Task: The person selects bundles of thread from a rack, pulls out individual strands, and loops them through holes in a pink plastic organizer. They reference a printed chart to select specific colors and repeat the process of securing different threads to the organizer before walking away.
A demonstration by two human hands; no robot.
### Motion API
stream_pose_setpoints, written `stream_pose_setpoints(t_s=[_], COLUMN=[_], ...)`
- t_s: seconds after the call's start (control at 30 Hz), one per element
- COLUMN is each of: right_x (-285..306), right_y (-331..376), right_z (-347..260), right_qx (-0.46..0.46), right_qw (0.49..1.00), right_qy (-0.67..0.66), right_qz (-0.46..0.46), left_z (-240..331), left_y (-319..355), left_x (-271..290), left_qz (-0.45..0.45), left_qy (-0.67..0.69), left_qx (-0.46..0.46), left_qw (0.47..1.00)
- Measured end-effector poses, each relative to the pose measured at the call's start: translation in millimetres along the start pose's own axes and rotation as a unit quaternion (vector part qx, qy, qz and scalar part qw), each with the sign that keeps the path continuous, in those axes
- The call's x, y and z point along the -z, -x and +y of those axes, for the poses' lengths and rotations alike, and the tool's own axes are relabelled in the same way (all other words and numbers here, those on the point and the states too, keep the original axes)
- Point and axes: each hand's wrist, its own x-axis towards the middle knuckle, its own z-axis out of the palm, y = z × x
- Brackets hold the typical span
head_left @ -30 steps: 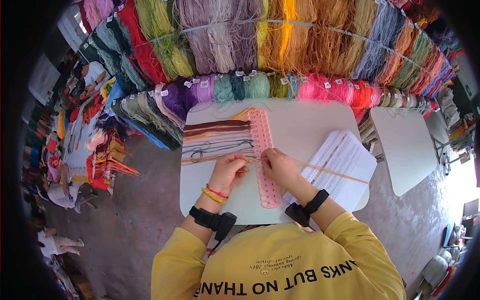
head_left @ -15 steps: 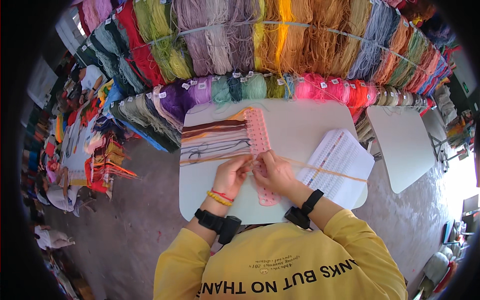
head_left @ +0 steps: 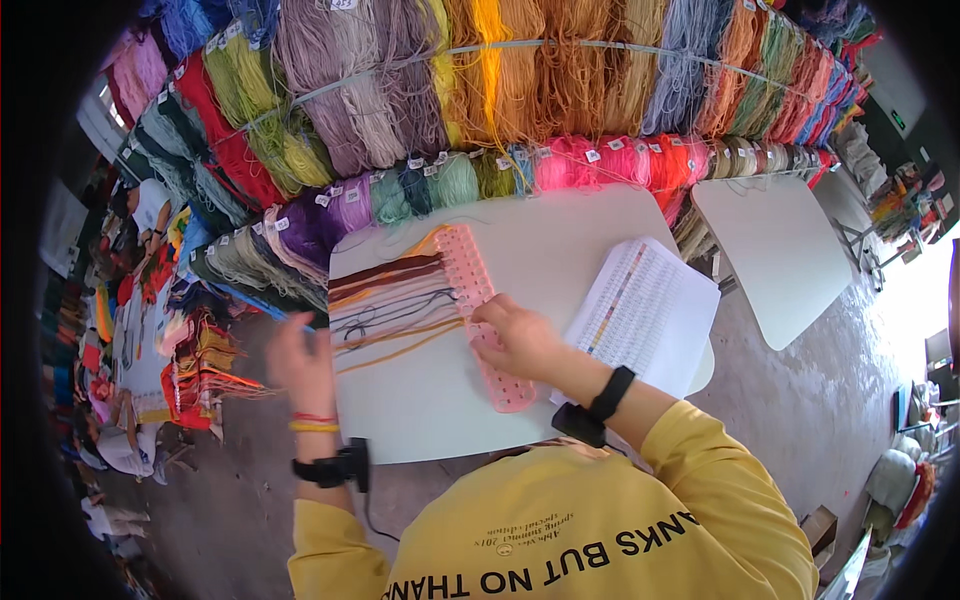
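right hand (head_left: 515, 338): i see it pressed flat on pink thread board (head_left: 482, 314), holding nothing.
left hand (head_left: 298, 362): left of board, blurred; grip unclear.
advice: keep board pinned.

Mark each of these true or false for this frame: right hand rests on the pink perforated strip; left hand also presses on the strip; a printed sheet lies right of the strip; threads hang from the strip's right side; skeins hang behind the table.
1. The right hand rests on the pink perforated plastic strip. True.
2. The left hand presses on the strip. False: it is off the white table, beyond its left edge.
3. A printed paper sheet lies right of the strip. True.
4. The brown and orange threads lie on the strip's right. False: they spread to its left.
5. Coloured yarn skeins hang behind the table. True.
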Motion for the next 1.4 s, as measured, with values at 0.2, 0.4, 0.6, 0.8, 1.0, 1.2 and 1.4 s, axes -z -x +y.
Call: stream_pose_setpoints(t_s=[0.2, 0.4, 0.6, 0.8, 1.0, 1.2, 1.4], right_x=[95.5, 105.8, 103.4, 94.8, 95.2, 93.4, 80.8], right_y=[32.5, 79.3, 50.9, 21.3, 20.4, 46.3, 53.6], right_z=[18.0, 64.1, 73.0, 81.4, 53.7, 33.4, 32.5], right_qx=[-0.236, -0.274, -0.133, -0.03, -0.006, -0.092, -0.107], right_qw=[0.939, 0.912, 0.954, 0.97, 0.971, 0.965, 0.963], right_qy=[0.25, 0.3, 0.252, 0.216, 0.219, 0.209, 0.211], right_qz=[-0.024, -0.052, -0.091, -0.11, -0.095, -0.131, -0.128], left_z=[103.3, 116.2, 112.6, 122.3, 123.4, 126.0, 120.5], left_y=[40.6, 41.7, 45.0, 51.8, 57.7, 57.0, 55.6], left_x=[-57.9, -62.6, -60.0, -52.1, -46.4, -39.8, -42.5], left_qz=[-0.222, -0.31, -0.356, -0.362, -0.323, -0.262, -0.235], left_qy=[0.103, 0.044, 0.048, 0.075, 0.103, 0.167, 0.171], left_qx=[-0.075, -0.119, -0.142, -0.143, -0.129, -0.135, -0.15], left_qw=[0.967, 0.942, 0.922, 0.918, 0.932, 0.941, 0.945])
